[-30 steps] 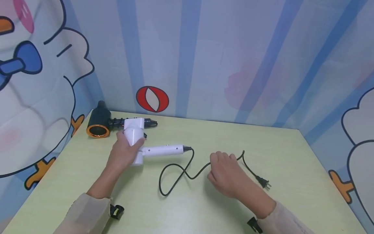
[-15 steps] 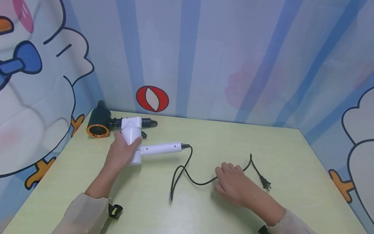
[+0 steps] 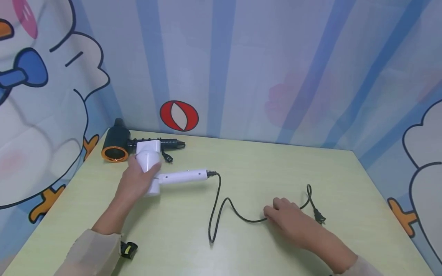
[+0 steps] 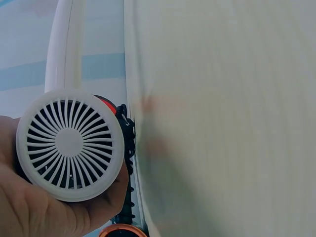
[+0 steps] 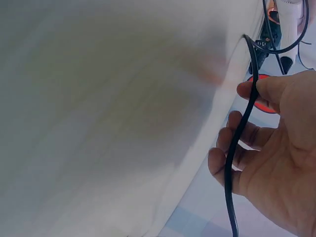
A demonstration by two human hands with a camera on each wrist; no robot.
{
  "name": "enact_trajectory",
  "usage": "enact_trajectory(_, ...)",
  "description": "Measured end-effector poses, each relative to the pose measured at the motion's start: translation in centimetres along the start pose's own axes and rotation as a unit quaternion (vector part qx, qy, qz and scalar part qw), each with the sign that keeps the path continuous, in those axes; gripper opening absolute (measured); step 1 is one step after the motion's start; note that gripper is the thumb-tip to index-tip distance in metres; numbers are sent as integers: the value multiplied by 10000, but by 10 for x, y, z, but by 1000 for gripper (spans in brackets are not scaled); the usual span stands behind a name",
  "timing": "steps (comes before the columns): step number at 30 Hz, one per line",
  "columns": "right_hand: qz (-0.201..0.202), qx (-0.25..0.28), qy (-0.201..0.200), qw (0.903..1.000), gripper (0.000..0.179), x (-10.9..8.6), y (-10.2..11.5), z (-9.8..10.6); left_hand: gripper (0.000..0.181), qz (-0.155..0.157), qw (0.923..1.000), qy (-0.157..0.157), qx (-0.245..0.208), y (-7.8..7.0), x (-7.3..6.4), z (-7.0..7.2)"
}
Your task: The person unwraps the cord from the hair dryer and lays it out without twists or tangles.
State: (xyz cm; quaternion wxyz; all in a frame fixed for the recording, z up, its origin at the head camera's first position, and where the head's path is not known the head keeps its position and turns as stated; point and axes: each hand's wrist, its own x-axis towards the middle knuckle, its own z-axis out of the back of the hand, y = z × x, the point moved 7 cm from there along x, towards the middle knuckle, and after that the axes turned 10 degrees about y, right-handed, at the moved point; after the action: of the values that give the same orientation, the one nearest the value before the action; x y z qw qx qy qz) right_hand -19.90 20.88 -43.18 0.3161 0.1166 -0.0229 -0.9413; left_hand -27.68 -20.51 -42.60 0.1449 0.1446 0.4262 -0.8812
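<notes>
A white hair dryer (image 3: 183, 176) is in my left hand (image 3: 132, 184), which grips it round the barrel. Its handle points right across the table. The left wrist view looks onto its round slatted grille (image 4: 69, 143), with the fingers wrapped behind. From the handle end a black cord (image 3: 253, 221) runs out in a narrow bend towards my right hand (image 3: 293, 220). In the right wrist view the cord (image 5: 229, 173) is pinched between thumb and index finger and crosses the other, loosely curled fingers. Past the right hand, the cord makes a small loop down to its two-pin plug (image 3: 319, 217).
A black hair dryer (image 3: 116, 140) with an orange ring lies at the back left, its cord wound round the handle and its plug (image 3: 167, 157) beside it. The pale table (image 3: 262, 172) meets a cartoon-printed backdrop (image 3: 248, 76) at its back edge.
My right hand has moved right and nearer me along with the cord, whose crossed loop has opened into a narrow bend. My left hand and the white hair dryer have shifted slightly left.
</notes>
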Motion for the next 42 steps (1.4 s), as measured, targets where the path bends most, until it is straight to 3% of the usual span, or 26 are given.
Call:
enact_trajectory(9, 152, -294, -362, 9988, 12, -13, -11, 4, 102, 114, 9998, 66, 113, 14, -1, 7)
enact_trajectory(15, 45, -248, -162, 9996, 14, -21, -21, 1, 104, 161, 9994, 151, 252, 23, 1, 8)
enact_trajectory(19, -237, 54, 117, 9996, 20, -30, -30, -4, 104, 216, 9987, 201, 418, 30, 1, 11)
enact_trajectory(23, -662, 195, 133, 9975, 25, -44, -43, -8, 102, 284, 9973, 301, 612, 35, 0, 15)
enact_trajectory(30, -1028, -500, -425, 9925, 23, -67, -70, -8, 100, 366, 9950, 296, 882, 42, -1, 22)
enact_trajectory(34, -1197, -735, -509, 9888, 22, -77, -84, -10, 98, 327, 9943, 301, 967, 43, -3, 24)
enact_trajectory(42, -1572, -66, -427, 9866, 23, -84, -113, -12, 96, 333, 9932, 332, 1070, 45, -6, 28)
